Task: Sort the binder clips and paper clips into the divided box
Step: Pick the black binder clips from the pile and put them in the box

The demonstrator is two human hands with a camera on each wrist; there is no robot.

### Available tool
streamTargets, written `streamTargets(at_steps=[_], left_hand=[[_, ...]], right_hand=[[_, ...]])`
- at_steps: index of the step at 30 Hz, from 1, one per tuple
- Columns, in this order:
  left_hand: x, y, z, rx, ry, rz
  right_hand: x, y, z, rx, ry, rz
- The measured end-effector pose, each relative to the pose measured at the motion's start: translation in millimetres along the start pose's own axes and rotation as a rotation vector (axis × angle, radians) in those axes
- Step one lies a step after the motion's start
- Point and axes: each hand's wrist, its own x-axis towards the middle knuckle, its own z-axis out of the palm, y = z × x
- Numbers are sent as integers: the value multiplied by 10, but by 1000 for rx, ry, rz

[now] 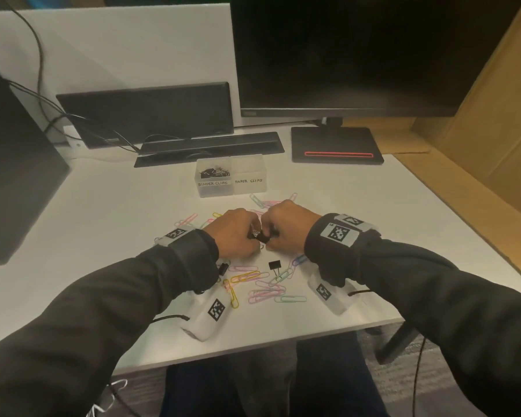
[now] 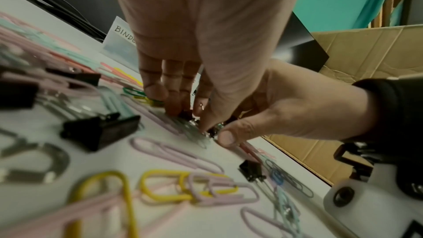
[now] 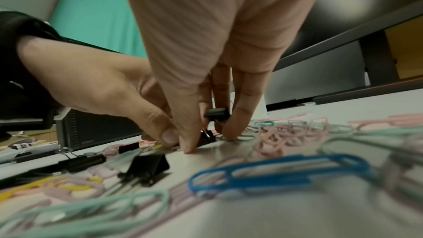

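Left hand (image 1: 233,233) and right hand (image 1: 286,225) — knuckles together mid-desk, fingers curled, each pinching black binder clips (image 1: 260,236). Loose binder clip (image 1: 273,265) just nearer. Paper clips (image 1: 265,291) scattered around, reaching toward the near desk edge (image 1: 253,346). Divided box (image 1: 231,176) — beyond, binder side part-filled.

Clear divided box (image 1: 231,188) upright at back of surface (image 1: 103,236); left compartment, labelled BINDER CLIPS, holds black clips. Pastel paper clips (image 1: 262,291) scattered flat in front. One black binder clip (image 1: 273,265) lies among them.
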Motion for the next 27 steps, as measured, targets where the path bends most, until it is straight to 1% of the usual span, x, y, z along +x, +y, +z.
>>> streamTargets(at_steps=[4, 7, 9, 12, 17, 23, 25, 27], left_hand=[[37, -4, 5, -39, 34, 16], [67, -42, 5, -75, 68, -12], [74, -79, -11, -119, 49, -38], [69, -158, -50, -200, 36, -51], [57, -284, -143, -266, 86, -78], [91, -127, -158, -582, 10, -122], [131, -65, -98, -610, 1, -155], [169, -22, -25, -593, -42, -180]], right_hand=[[38, -15, -2, 46, 2, 10], [45, -49, -3, 62, 5, -11], [62, -48, 11, 67, 16, -19], [87, -1, 17, 119, 46, 13], [30, 146, -62, 206, 98, 61], [9, 303, -135, 320, 117, 82], [9, 323, -129, 339, 109, 87], [12, 330, -121, 351, 103, 83]])
